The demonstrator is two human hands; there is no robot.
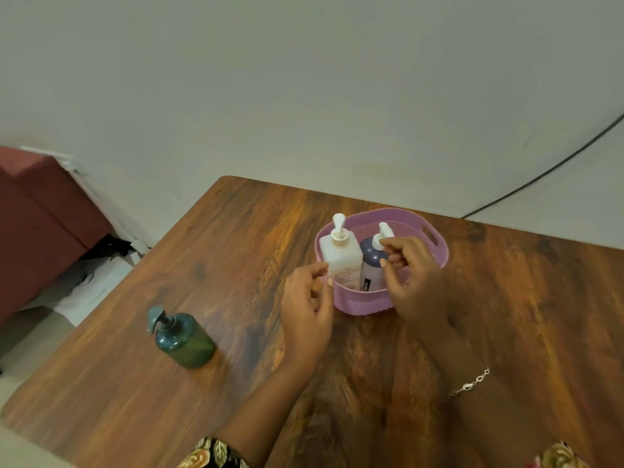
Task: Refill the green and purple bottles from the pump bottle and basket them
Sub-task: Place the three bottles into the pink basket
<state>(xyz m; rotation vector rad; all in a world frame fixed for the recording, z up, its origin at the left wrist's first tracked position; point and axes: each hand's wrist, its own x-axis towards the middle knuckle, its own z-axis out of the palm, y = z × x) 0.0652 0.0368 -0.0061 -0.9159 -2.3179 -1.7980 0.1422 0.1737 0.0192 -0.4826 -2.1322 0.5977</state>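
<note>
Wall [304, 79]: plain grey-green, with a dark cable [547, 170] slanting across at right.
Table [506, 332]: dark-grained wood, bearing the basket and all 3 bottles.
Sofa [40, 214]: maroon, off the table's left side.
Basket [366, 304]: lilac plastic, near the far edge, holding 2 bottles upright and touching.
Right hand [420, 285]: over the basket's near right, fingertips curled at the purple bottle's white pump; cannot tell whether pinching it or merely close.
Left hand [305, 309]: just beside the pump bottle, fingers loosely curled, nothing plainly held.
Pump bottle [341, 256]: white, in the basket's left half.
Purple bottle [371, 261]: in the basket, right of the pump bottle.
Green bottle [184, 337]: upright, well apart to the left, near that edge, not yet basketed.
Risk 1: tipping or dragging the light basket when lifting 1 tall bottle past its neighbour.
Risk 2: squirting from a pump head pressed by accident.
Risk 3: knocking the green bottle off with a forearm.
Writing: dark strip [366, 284] low on the purple bottle and faint print on the pump bottle, both too blurred to read.
</note>
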